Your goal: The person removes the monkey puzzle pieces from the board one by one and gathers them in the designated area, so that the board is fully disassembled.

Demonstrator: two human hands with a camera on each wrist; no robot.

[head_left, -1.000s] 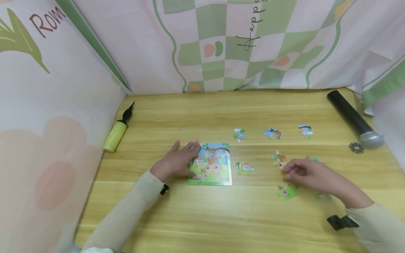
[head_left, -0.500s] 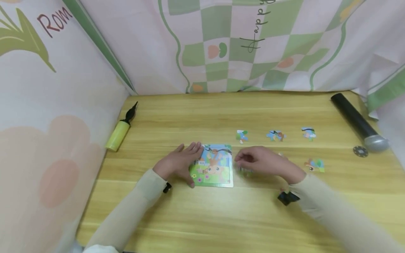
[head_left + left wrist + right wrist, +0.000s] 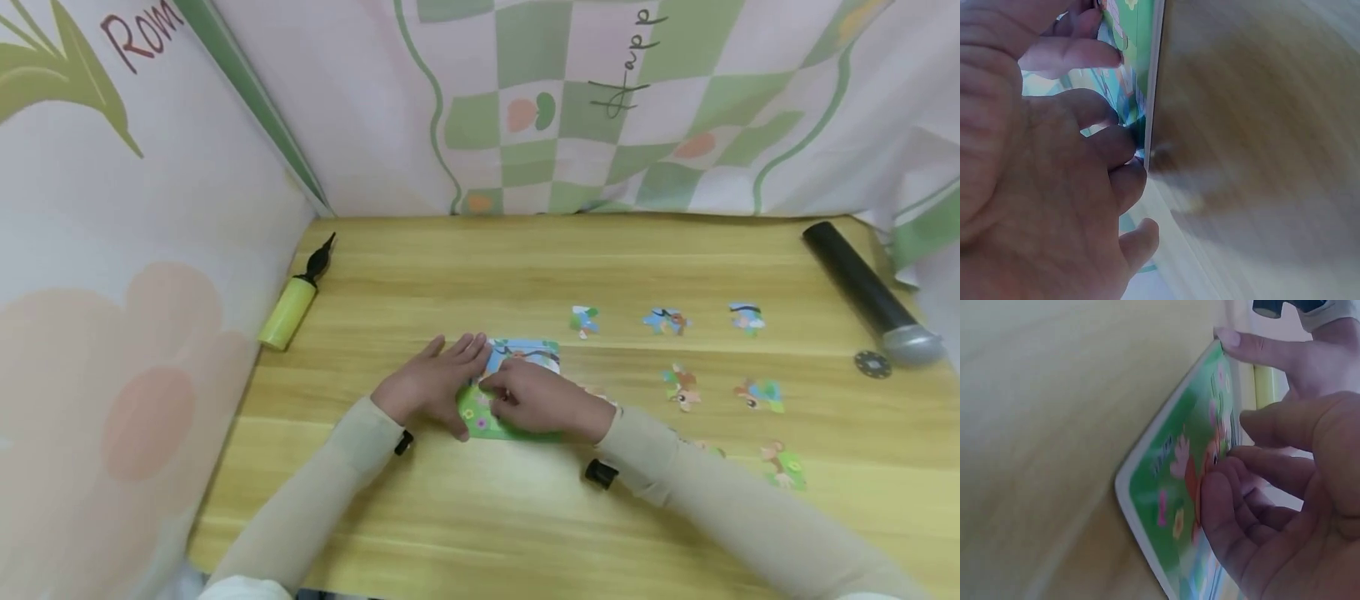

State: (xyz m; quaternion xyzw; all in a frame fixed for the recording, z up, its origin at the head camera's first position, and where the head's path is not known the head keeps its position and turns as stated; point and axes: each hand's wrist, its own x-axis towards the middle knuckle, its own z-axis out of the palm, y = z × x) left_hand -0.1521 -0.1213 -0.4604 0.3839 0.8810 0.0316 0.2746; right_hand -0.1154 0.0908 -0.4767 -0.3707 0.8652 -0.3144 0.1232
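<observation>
A square picture puzzle board point(image 3: 486, 427) with a green border and a printed monkey lies on the wooden table. My left hand point(image 3: 433, 381) rests with spread fingers along its left edge, fingertips at the rim in the left wrist view. The right hand point(image 3: 542, 396) is over the board, fingers partly curled and its forefinger point(image 3: 1270, 467) reaching down to the picture. Whether it pinches anything I cannot tell. Right of the board, loose puzzle pieces lie in rows, among them a monkey-face piece point(image 3: 682, 388) and a bird piece point(image 3: 667, 321). The right wrist and sleeve partly cover others.
At the left edge lies a yellow-green hand pump point(image 3: 291, 310) with a black nozzle. A black microphone point(image 3: 862, 283) with a silver head is at the far right, beside a round dark disc point(image 3: 873, 363). Patterned curtains point(image 3: 630, 158) hang behind and at the sides.
My right hand has moved left from among the loose pieces, past the board's right edge, onto the board. The left hand keeps its place at the left edge. The view has shifted slightly.
</observation>
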